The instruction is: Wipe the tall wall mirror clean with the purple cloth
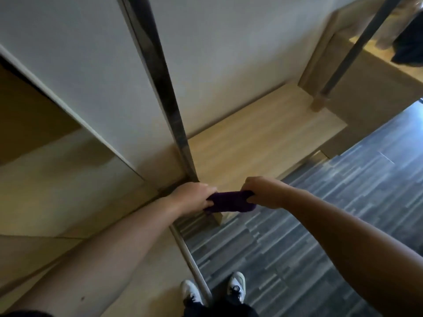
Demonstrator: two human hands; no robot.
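The purple cloth is bunched into a short roll and held between both hands. My left hand grips its left end and my right hand grips its right end. Both hands hover over the near corner of a low wooden platform. The tall mirror appears as a dark narrow strip, seen almost edge-on, running from the top centre down to just above my left hand. The cloth is apart from it. I cannot tell how much of the pale surface to its left is mirror glass.
A light wooden platform lies at the foot of the white wall. Grey plank floor spreads to the right. A white rail runs between my white shoes. A metal pole and a dark garment are at upper right.
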